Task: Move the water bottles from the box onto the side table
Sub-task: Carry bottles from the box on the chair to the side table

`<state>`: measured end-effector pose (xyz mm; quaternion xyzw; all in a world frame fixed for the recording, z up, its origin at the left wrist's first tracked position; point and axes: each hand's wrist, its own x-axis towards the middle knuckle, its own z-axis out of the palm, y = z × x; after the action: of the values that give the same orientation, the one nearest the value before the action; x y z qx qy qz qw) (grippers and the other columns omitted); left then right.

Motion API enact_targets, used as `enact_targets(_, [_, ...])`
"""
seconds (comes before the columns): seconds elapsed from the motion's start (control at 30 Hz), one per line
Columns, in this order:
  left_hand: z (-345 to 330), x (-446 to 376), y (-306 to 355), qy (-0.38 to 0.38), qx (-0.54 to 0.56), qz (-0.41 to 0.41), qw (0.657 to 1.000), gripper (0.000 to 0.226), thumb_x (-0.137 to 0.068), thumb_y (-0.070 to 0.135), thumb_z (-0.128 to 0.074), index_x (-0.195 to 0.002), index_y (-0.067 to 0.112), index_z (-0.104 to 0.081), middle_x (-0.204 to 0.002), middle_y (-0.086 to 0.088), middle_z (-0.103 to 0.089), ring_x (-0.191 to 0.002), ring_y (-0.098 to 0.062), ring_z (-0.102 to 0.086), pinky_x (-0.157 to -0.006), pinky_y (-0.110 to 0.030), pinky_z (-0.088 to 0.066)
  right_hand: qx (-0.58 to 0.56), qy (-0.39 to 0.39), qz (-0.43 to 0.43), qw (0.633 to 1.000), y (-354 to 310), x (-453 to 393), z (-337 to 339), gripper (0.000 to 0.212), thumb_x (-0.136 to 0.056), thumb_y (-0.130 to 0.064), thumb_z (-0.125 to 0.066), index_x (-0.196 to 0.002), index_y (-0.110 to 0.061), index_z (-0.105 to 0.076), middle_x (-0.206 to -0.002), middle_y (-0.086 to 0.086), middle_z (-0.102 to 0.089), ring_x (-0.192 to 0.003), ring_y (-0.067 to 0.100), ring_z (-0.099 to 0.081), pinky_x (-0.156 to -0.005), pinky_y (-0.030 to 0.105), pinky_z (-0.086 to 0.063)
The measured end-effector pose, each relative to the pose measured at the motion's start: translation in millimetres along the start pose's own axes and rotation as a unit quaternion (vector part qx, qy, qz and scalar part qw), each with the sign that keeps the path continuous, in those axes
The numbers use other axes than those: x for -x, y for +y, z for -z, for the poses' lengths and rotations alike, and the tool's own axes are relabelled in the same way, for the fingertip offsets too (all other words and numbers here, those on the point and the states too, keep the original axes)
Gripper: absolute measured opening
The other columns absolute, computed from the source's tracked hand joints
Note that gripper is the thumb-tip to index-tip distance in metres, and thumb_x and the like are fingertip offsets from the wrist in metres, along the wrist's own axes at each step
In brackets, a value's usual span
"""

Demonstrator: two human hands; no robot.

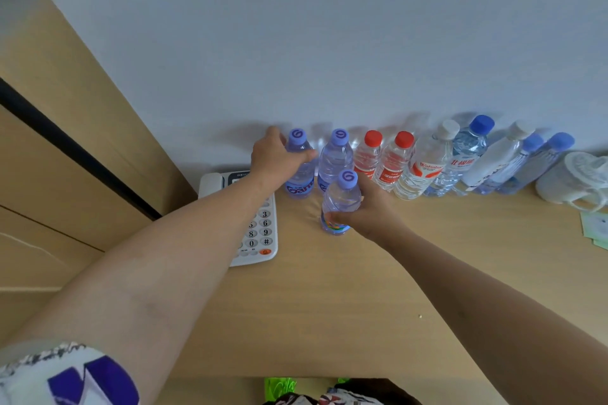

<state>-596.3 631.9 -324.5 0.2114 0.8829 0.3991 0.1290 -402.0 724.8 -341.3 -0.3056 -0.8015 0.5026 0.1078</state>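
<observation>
Standing upright, front bottle (340, 204) is wrapped by right hand (368, 210) near tabletop's (329, 306) back edge; left hand (273, 158) clasps end bottle (300, 171).

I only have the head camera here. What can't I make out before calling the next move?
- The box: out of frame, so bottles left are unknown.
- Telephone: left forearm covers its handset side and some keys.
- Leftmost purple-capped bottle: left hand hides its upper side.
- Front bottle: right hand covers its far side; base contact with the side table unclear.
- White object: cut by the right edge.
</observation>
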Motion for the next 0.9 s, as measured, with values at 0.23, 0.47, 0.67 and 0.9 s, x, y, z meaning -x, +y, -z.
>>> enact_targets(0.23, [10,-1,-7,-0.052,0.04,-0.023,0.998,0.035,-0.077,0.034,-0.082,-0.106,0.021,-0.068,-0.101,0.001,-0.067,-0.094,-0.016,-0.061,-0.076,-0.023,-0.044,0.033,0.05,-0.003,0.998,-5,-3,-5,0.052,-0.057,-0.029,-0.09,-0.104,-0.025,-0.067,-0.098,-0.002,-0.069,-0.093,0.02,-0.065,-0.084,0.046,-0.055])
enact_targets(0.47, [22,-10,-9,-0.098,-0.037,-0.058,0.993,0.039,-0.084,0.039,-0.075,-0.118,0.02,-0.066,-0.114,0.002,-0.067,-0.104,-0.015,-0.06,-0.083,-0.022,-0.04,0.047,0.038,0.012,0.998,-12,-8,-12,0.043,-0.061,-0.024,-0.088,-0.099,-0.022,-0.07,-0.094,-0.001,-0.07,-0.089,0.02,-0.066,-0.081,0.045,-0.055])
enact_targets(0.67, [28,-16,-7,-0.127,-0.07,-0.093,0.985,0.043,-0.085,0.037,-0.076,-0.123,0.022,-0.064,-0.117,0.001,-0.067,-0.107,-0.017,-0.061,-0.091,-0.026,-0.045,0.03,0.017,0.023,0.999,-23,-15,-21,0.046,-0.063,-0.013,-0.085,-0.105,-0.022,-0.069,-0.094,-0.003,-0.072,-0.089,0.018,-0.067,-0.08,0.043,-0.057])
enact_targets(0.9, [32,-20,-3,-0.148,-0.077,-0.111,0.98,0.038,-0.085,0.031,-0.077,-0.119,0.017,-0.067,-0.114,-0.006,-0.068,-0.106,-0.022,-0.062,-0.093,-0.029,-0.046,0.037,0.013,0.024,0.999,-22,-18,-24,0.052,-0.063,-0.015,-0.084,-0.11,-0.027,-0.066,-0.099,-0.005,-0.071,-0.09,0.015,-0.067,-0.081,0.038,-0.057])
